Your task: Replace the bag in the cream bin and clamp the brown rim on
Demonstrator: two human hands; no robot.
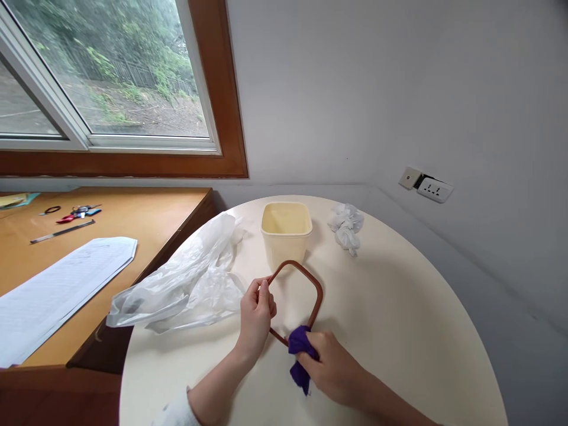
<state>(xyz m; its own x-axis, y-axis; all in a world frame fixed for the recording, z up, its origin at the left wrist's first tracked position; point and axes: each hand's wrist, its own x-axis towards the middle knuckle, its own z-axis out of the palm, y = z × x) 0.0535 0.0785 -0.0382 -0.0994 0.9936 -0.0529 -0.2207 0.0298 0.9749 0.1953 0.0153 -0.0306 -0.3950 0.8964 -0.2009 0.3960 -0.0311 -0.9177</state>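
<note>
My left hand [258,307] is closed around the left side of a brown square ring with rounded corners [318,291], held tilted above the table. In my right hand [331,364] a purple cloth [300,343] is bunched and pressed against the ring's lower right corner, hiding that part of it. One end of the cloth hangs down. Just beyond the ring stands a cream plastic bin [286,242], upright, with its top open; the ring's upper edge overlaps its base in view.
A crumpled clear plastic bag [190,284] lies on the round table [399,331] at left, and a knotted white bag [347,228] at back right. On the wooden desk [173,207] are papers [66,296], a pen [62,231] and keys [82,211]. A wall socket [435,189] is at right.
</note>
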